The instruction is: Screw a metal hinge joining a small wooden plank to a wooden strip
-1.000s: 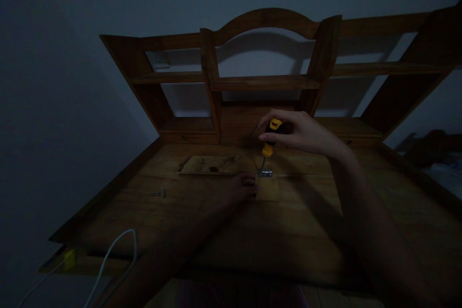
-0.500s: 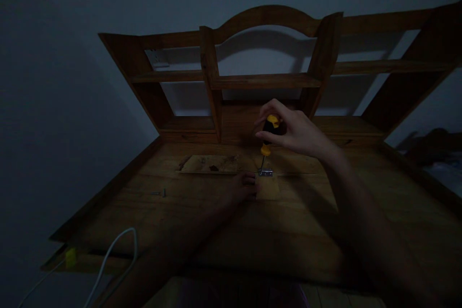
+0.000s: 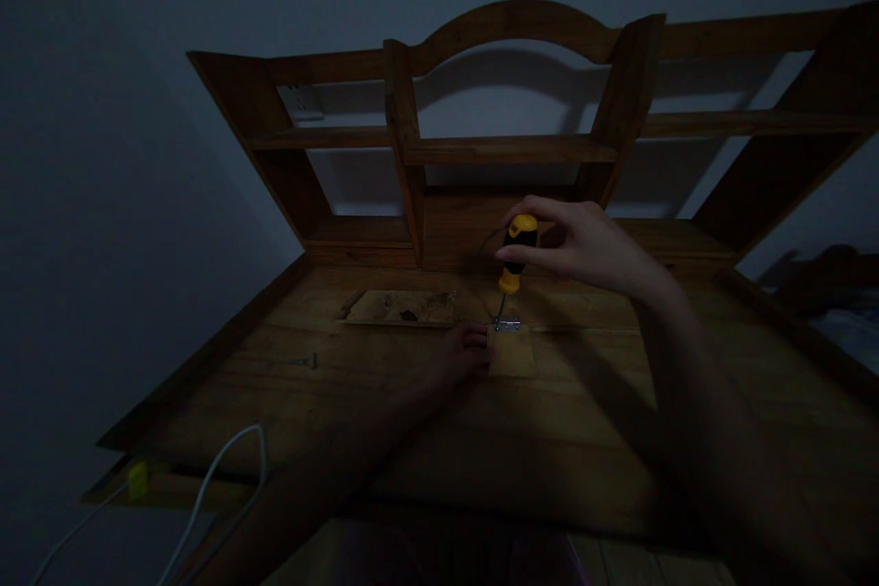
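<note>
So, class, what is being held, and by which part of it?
The right hand holds the screwdriver by its yellow-and-black handle; the left hand is against the small board.

And here, in this dim room, I see bright shiny metal on the hinge [image 3: 508, 324], smooth pale wood on the small block [image 3: 512, 354] just below it, rough, broken-surfaced wood on the plank [image 3: 400, 307] to its left, and plastic-looking yellow and black on the screwdriver handle [image 3: 520, 243] above it.
</note>
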`<state>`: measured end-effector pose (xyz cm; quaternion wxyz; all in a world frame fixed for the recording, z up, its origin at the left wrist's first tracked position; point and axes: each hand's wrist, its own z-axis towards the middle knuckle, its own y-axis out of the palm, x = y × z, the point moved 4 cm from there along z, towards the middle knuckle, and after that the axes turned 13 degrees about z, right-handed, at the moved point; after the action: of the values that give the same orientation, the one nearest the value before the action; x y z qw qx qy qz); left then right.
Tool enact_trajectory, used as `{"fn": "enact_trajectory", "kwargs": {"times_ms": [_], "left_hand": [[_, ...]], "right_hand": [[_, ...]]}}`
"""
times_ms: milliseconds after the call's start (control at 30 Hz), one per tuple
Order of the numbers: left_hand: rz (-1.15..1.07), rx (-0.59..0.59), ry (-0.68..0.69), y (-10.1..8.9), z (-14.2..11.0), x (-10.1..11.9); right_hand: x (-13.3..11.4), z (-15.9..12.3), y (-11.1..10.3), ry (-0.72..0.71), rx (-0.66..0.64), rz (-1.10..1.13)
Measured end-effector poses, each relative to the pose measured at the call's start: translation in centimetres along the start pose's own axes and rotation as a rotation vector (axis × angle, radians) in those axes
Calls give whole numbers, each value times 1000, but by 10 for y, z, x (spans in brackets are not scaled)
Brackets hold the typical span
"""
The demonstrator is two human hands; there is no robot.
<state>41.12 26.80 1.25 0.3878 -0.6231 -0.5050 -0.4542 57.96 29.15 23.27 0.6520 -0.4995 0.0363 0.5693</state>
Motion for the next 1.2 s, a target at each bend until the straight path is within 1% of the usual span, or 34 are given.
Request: {"fn": "enact_trajectory", "kwargs": {"times_ms": [67, 133, 267, 433, 500, 533, 600, 700, 833, 900, 967, 1033, 1100, 1200], "left_hand": [[-10, 1, -3, 0, 0, 0], [-3, 3, 1, 0, 0, 0], [26, -5, 8, 0, -1, 3], [35, -10, 13, 0, -2, 3], [30, -17, 9, 0, -2, 3], [28, -19, 7, 0, -1, 3], [22, -17, 5, 0, -1, 3], [27, -1, 5, 0, -2, 3], [22, -2, -5, 1, -3, 4], [19, 8, -14, 0, -2, 4], [19, 16, -17, 0, -2, 3], [16, 15, -15, -1, -1, 2], [8, -3, -7, -1, 0, 1], [6, -16, 4, -1, 1, 0]], "right_hand": [[-2, 3, 3, -61, 90, -145], [-4, 5, 8, -106, 104, -161], [-8, 6, 14, -144, 0, 23], [-6, 1, 11, 11, -172, 273], [-6, -2, 8, 37, -237, 378], [-6, -2, 6, 41, -248, 409], [-5, -3, 4, 51, -226, 413], [1, -2, 2, 54, -121, 292], [3, 2, 4, -30, 48, 39], [0, 4, 6, -72, 79, -7], [-5, 6, 8, -111, 55, 12], [-9, 6, 9, -127, -5, 52], [-10, 5, 7, -84, -67, 98], [-5, -1, 1, 33, -169, 203]]}}
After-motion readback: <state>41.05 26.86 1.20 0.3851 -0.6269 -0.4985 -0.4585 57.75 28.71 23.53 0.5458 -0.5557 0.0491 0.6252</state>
